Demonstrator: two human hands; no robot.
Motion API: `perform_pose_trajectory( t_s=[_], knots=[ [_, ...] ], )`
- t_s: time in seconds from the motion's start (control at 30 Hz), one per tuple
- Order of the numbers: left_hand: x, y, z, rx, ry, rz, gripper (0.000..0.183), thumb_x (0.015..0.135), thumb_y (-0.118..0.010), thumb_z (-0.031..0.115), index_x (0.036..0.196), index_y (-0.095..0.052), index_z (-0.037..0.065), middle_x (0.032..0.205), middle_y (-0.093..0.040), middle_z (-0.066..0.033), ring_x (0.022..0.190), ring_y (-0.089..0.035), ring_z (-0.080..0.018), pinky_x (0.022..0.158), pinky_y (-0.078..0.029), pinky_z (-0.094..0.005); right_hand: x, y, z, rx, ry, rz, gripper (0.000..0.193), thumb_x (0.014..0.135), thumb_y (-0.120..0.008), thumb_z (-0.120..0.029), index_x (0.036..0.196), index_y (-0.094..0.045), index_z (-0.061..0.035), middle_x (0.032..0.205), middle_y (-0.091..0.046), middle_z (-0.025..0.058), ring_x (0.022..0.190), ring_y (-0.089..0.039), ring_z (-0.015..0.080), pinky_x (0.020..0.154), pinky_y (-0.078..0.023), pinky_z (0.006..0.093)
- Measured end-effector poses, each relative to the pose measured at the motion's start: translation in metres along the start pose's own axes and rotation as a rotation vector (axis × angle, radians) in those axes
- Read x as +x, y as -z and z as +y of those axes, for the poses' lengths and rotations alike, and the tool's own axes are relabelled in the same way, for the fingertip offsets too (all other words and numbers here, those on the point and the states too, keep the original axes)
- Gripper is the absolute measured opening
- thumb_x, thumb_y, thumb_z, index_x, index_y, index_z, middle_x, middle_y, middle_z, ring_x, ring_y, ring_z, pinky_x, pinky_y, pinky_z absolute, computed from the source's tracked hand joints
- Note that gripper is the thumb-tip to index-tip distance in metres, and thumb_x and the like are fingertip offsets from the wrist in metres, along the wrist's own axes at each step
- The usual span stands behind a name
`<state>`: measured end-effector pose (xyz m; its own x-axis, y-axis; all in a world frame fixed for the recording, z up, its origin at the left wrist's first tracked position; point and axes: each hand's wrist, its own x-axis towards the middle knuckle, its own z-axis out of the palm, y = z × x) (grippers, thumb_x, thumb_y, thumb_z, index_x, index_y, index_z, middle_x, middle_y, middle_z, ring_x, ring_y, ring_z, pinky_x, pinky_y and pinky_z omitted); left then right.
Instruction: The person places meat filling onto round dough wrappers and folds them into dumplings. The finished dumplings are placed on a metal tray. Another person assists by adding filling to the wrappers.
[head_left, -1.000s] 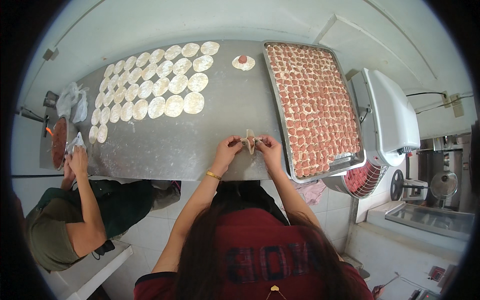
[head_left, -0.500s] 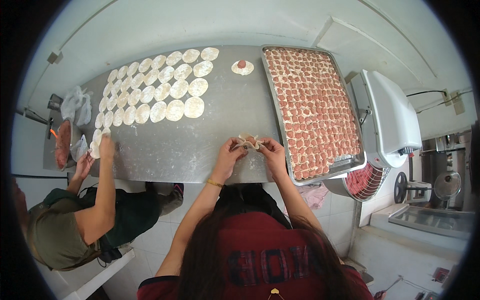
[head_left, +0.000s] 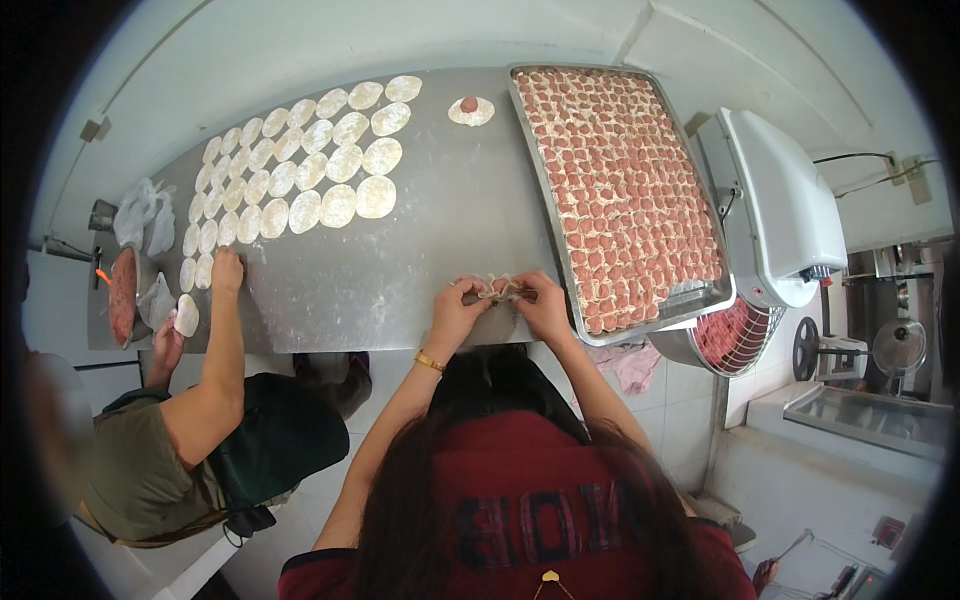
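Observation:
At the near edge of the steel table (head_left: pixel 330 310), I hold a dumpling (head_left: pixel 498 288) just above the surface. My left hand (head_left: pixel 461 303) pinches the wrapper on one side, and my right hand (head_left: pixel 541 300) grips it on the other. Its thin dough edge is ruffled and gathered between my fingertips; much of the filling is hidden. Close to my right hand stands a large metal tray (head_left: pixel 688 299), packed with rows of open-topped dumplings (head_left: pixel 630 190) showing pink meat. Farther back on the table lies one round wrapper (head_left: pixel 471 111) with a ball of meat on it.
Rows of floured wrappers (head_left: pixel 337 205) cover the left of the table. A co-worker's hand (head_left: pixel 228 268) touches the nearest wrappers; their other hand holds another (head_left: pixel 187 315). Beyond are a bowl of meat (head_left: pixel 122 295) and plastic bags (head_left: pixel 145 212). A white machine (head_left: pixel 775 220) stands right.
The wrapper in my fingers is drawn in more, its edge more gathered. The co-worker's hands have drawn apart, one laying a wrapper in the row. The whole view has shifted slightly.

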<state>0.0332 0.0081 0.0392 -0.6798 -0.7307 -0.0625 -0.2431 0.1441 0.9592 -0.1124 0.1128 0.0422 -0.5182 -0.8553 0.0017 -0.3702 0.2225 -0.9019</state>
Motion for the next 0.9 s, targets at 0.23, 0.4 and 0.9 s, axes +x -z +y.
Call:
perform_pose_trajectory(
  t_s=[0.23,0.4,0.9],
  knots=[
    [-0.007,-0.003,-0.014,-0.036,0.007,-0.086,0.021,0.073,-0.068,-0.004,0.09,-0.057,-0.001,0.091,-0.065,-0.0075,0.088,-0.064,-0.0145,0.076,-0.051,-0.0279,-0.012,-0.008,0.006,-0.129,0.099,0.015,0.026,0.067,-0.066,0.001,0.093,-0.064,-0.0013,0.094,-0.059,0.0138,0.084,-0.06,0.0335,0.074,-0.049,0.038],
    [-0.008,-0.007,-0.006,-0.032,0.101,-0.043,0.031,0.073,-0.068,-0.005,0.102,-0.058,0.002,0.089,-0.064,-0.0074,0.085,-0.065,-0.0156,0.074,-0.052,-0.0272,-0.009,-0.007,0.003,-0.142,0.131,-0.009,0.022,0.069,-0.063,0.003,0.09,-0.064,-0.0019,0.086,-0.06,0.0124,0.082,-0.06,0.032,0.073,-0.049,0.0377],
    [-0.007,-0.012,0.006,0.155,-0.005,-0.128,0.031,0.071,-0.072,0.0,0.1,-0.062,0.0,0.083,-0.068,-0.0107,0.075,-0.066,-0.0179,0.07,-0.053,-0.0288,-0.013,0.004,-0.012,-0.191,0.204,-0.051,0.019,0.068,-0.06,0.004,0.086,-0.062,-0.0011,0.082,-0.057,0.0157,0.083,-0.058,0.0373,0.071,-0.048,0.043]
  ],
)
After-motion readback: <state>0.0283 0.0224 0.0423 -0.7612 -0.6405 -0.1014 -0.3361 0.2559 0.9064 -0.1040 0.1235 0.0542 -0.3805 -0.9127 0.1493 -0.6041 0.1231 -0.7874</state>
